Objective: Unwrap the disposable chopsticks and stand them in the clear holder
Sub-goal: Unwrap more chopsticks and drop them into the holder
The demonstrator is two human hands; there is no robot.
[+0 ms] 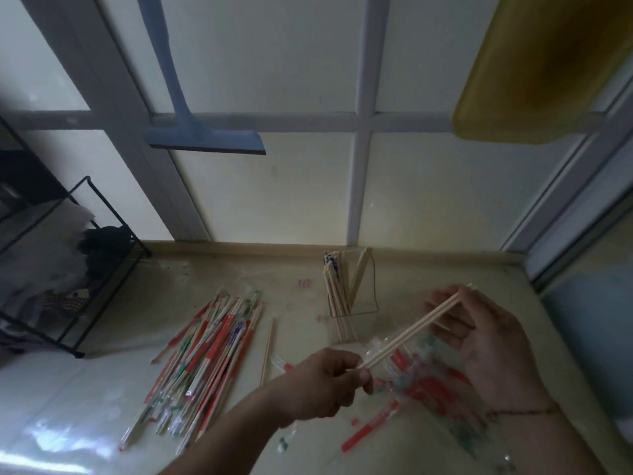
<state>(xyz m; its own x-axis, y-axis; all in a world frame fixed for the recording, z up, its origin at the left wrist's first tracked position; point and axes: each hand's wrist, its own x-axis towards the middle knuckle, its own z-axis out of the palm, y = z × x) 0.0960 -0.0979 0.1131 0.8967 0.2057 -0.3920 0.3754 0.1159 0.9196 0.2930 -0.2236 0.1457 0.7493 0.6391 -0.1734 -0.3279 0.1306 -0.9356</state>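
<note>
A bare pair of wooden chopsticks (409, 332) slants across the middle right. My left hand (322, 385) pinches its lower end. My right hand (486, 337) holds its upper end between thumb and fingers. Behind them, near the window sill, stands the clear holder (366, 296) with several unwrapped chopsticks leaning inside. A heap of wrapped chopsticks (209, 351) in red, green and blue printed sleeves lies to the left. One loose bare chopstick (268, 351) lies beside that heap. Empty torn wrappers (421, 389) are piled under my hands.
A black wire rack (68, 269) with cloths stands at the left edge of the counter. A blue squeegee (205, 138) hangs on the window above. A yellow object (541, 66) fills the upper right. The counter's right edge runs along a sliding frame.
</note>
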